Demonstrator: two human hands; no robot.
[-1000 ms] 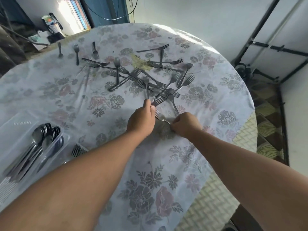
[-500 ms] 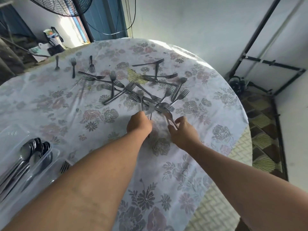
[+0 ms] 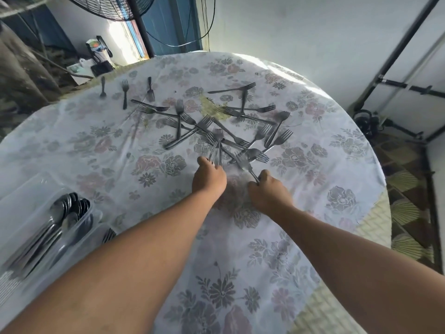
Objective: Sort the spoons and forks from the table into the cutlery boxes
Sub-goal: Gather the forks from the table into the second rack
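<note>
Several steel forks lie crossed in a heap at the middle of the round table. My left hand rests at the heap's near edge, its fingers closed on the handles of forks that point away from me. My right hand pinches the handle of one fork whose tines lie in the heap. At the left edge a clear cutlery box holds several spoons. Fork tines show in the box beside it, partly hidden by my left arm.
Three more forks lie apart at the far left of the table. A floral cloth covers the table; a woven mat shows at its right edge. A fan stands behind the table, and a black metal frame is by the right wall.
Both hands have reached further into the heap. My left hand has closed on fork handles and my right hand now grips one fork by its handle. The camera has tilted up.
</note>
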